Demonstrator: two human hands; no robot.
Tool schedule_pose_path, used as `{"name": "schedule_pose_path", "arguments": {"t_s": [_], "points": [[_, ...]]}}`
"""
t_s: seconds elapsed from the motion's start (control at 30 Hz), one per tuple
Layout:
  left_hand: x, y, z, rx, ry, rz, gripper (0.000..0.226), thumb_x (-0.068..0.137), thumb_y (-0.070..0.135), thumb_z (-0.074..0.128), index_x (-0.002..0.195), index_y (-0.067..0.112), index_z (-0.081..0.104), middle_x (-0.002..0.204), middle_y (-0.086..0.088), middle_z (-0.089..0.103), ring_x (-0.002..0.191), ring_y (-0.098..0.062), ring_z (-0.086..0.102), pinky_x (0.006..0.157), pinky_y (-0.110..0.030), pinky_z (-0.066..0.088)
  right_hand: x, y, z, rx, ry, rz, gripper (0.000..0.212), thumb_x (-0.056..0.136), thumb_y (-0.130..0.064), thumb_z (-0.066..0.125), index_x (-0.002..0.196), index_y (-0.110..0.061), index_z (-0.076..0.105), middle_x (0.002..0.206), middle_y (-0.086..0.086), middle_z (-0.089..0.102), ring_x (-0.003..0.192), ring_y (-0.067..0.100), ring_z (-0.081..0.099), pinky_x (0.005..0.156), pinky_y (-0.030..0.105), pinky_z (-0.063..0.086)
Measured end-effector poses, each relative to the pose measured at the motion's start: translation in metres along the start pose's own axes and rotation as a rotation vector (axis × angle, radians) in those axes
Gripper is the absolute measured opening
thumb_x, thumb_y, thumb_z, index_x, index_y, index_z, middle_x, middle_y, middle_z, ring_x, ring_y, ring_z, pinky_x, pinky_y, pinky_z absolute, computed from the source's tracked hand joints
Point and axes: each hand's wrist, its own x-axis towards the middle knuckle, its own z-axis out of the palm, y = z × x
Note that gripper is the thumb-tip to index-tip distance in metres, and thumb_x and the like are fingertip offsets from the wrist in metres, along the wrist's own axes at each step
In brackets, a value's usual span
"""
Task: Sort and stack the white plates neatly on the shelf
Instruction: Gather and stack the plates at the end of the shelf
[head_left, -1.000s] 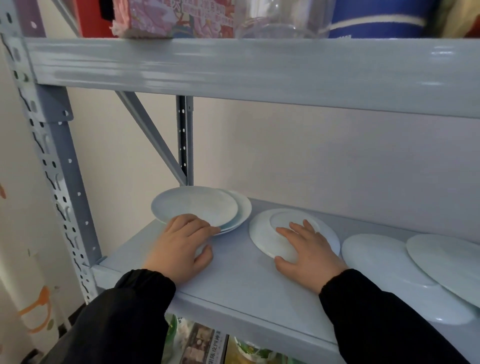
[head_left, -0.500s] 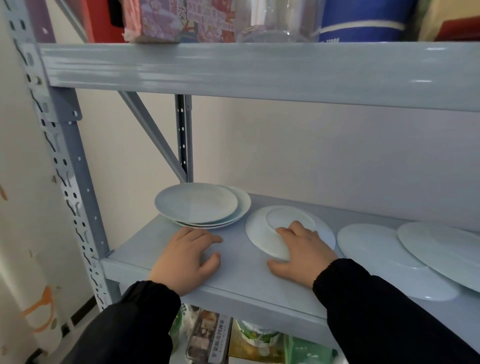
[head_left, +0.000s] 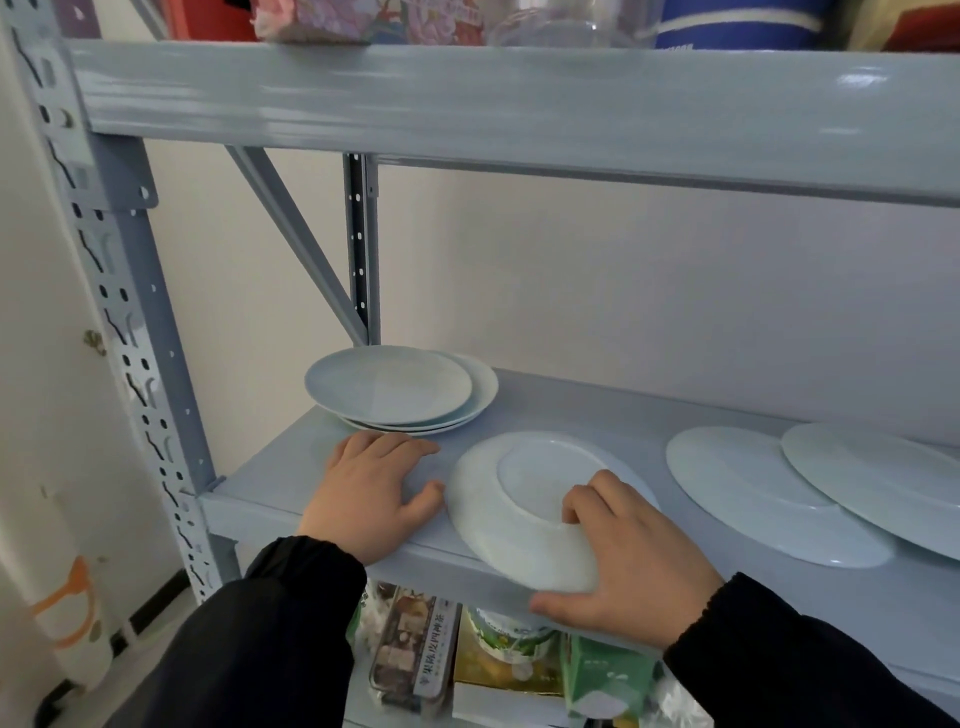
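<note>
The grey metal shelf (head_left: 571, 410) carries everything here. Off to the right of the right hand (head_left: 634, 566) lie the two large flat plates (head_left: 753, 488), the farther one overlapping the nearer and not squared up. Just beyond the fingertips of the left hand (head_left: 371, 493), towards the back corner, sits the stack of smaller plates (head_left: 389, 384), its top plate slid a little to the left of those under it. Between the two hands is the upturned plate (head_left: 498, 509), bottom up, its near rim hanging out past the shelf's front edge. The right hand grips it there, with fingers curled over the raised foot ring and the thumb tucked under the overhanging rim. The left hand lies palm down on the shelf, fingers straight and close together, holding nothing. Its thumb is just beside the plate's left rim, though I cannot tell whether it touches. To my eye the step in hand is lifting this one plate clear. It looks about the size of the stacked ones, so the next move would call for turning it right way up and carrying it past the left hand onto that stack. The left hand is free to steady the stack or nudge it square.
</note>
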Motion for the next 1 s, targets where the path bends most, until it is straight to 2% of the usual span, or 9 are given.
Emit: {"name": "schedule_pose_path", "arguments": {"t_s": [0.07, 0.17, 0.4, 0.53, 0.7, 0.83, 0.9, 0.97, 1.0], "points": [[0.0, 0.0, -0.001, -0.012, -0.004, -0.003, 0.049, 0.082, 0.059, 0.041, 0.122, 0.037, 0.061, 0.119, 0.015, 0.062, 0.115, -0.019, 0.047, 0.103, -0.036, 0.033, -0.009, -0.006, 0.005, -0.01, 0.089, -0.077, 0.067, 0.057, -0.084, 0.057, 0.095, -0.031, 0.04, 0.097, -0.014, 0.033, 0.087, 0.012, 0.041, 0.072, 0.023, 0.038], [-0.001, -0.001, -0.001, -0.021, -0.004, -0.007, 0.05, 0.083, 0.059, 0.039, 0.123, 0.037, 0.06, 0.12, 0.015, 0.062, 0.116, -0.018, 0.047, 0.104, -0.036, 0.032, -0.017, -0.01, 0.011, 0.024, 0.18, -0.152, 0.059, 0.056, -0.063, 0.067, 0.095, -0.024, 0.047, 0.096, -0.009, 0.038, 0.082, 0.018, 0.051, 0.066, 0.025, 0.044], [-0.001, -0.001, -0.001, -0.03, -0.027, -0.02, 0.054, 0.085, 0.06, 0.036, 0.127, 0.034, 0.059, 0.123, 0.013, 0.061, 0.119, -0.016, 0.045, 0.104, -0.031, 0.032, -0.017, -0.004, 0.014, -0.076, 0.208, -0.229, 0.056, 0.058, -0.056, 0.064, 0.099, -0.019, 0.057, 0.094, -0.001, 0.05, 0.078, 0.023, 0.06, 0.079, 0.036, 0.056], [-0.001, 0.001, -0.003, -0.058, -0.042, -0.042, 0.057, 0.084, 0.059, 0.036, 0.128, 0.031, 0.059, 0.125, 0.013, 0.059, 0.121, -0.013, 0.041, 0.104, -0.027, 0.031, -0.015, 0.003, 0.003, -0.168, 0.193, -0.299, 0.053, 0.06, -0.052, 0.066, 0.101, -0.02, 0.059, 0.092, 0.001, 0.053, 0.068, 0.021, 0.058, 0.054, 0.023, 0.045], [-0.001, 0.003, -0.004, -0.076, -0.039, -0.083, 0.059, 0.083, 0.058, 0.033, 0.125, 0.028, 0.062, 0.124, 0.01, 0.06, 0.119, -0.014, 0.045, 0.101, -0.025, 0.033, -0.006, 0.024, -0.022, -0.147, 0.313, -0.242, 0.058, 0.069, -0.042, 0.048, 0.124, -0.026, 0.052, 0.105, -0.004, 0.051, 0.066, 0.017, 0.062, 0.04, 0.031, 0.05], [-0.001, 0.004, -0.004, -0.079, -0.027, -0.094, 0.057, 0.083, 0.056, 0.033, 0.122, 0.027, 0.064, 0.121, 0.01, 0.061, 0.116, -0.015, 0.048, 0.099, -0.023, 0.033, 0.012, 0.047, -0.032, -0.082, 0.433, -0.205, 0.058, 0.079, -0.028, 0.041, 0.137, -0.028, 0.047, 0.11, -0.004, 0.051, 0.071, 0.019, 0.06, 0.047, 0.033, 0.052], [-0.001, 0.005, -0.004, -0.072, -0.023, -0.1, 0.056, 0.083, 0.055, 0.034, 0.122, 0.027, 0.064, 0.12, 0.01, 0.062, 0.114, -0.016, 0.049, 0.098, -0.024, 0.034, 0.025, 0.055, -0.034, 0.052, 0.501, -0.141, 0.054, 0.086, -0.022, 0.04, 0.138, -0.029, 0.05, 0.109, -0.002, 0.055, 0.08, 0.016, 0.058, 0.061, 0.03, 0.051], [-0.001, 0.004, -0.003, -0.071, -0.027, -0.105, 0.057, 0.083, 0.056, 0.034, 0.123, 0.028, 0.063, 0.121, 0.009, 0.062, 0.115, -0.016, 0.049, 0.099, -0.025, 0.036, 0.042, 0.058, -0.037, 0.216, 0.584, -0.065, 0.045, 0.093, -0.018, 0.041, 0.135, -0.024, 0.056, 0.106, -0.002, 0.059, 0.09, 0.008, 0.051, 0.073, 0.022, 0.041], [-0.001, 0.004, -0.003, -0.074, -0.032, -0.106, 0.058, 0.083, 0.056, 0.034, 0.124, 0.027, 0.063, 0.122, 0.009, 0.062, 0.116, -0.016, 0.048, 0.1, -0.026, 0.036, 0.05, 0.057, -0.039, 0.275, 0.633, -0.019, 0.04, 0.096, -0.02, 0.041, 0.132, -0.021, 0.059, 0.103, -0.002, 0.06, 0.092, 0.004, 0.049, 0.073, 0.019, 0.036]]}}
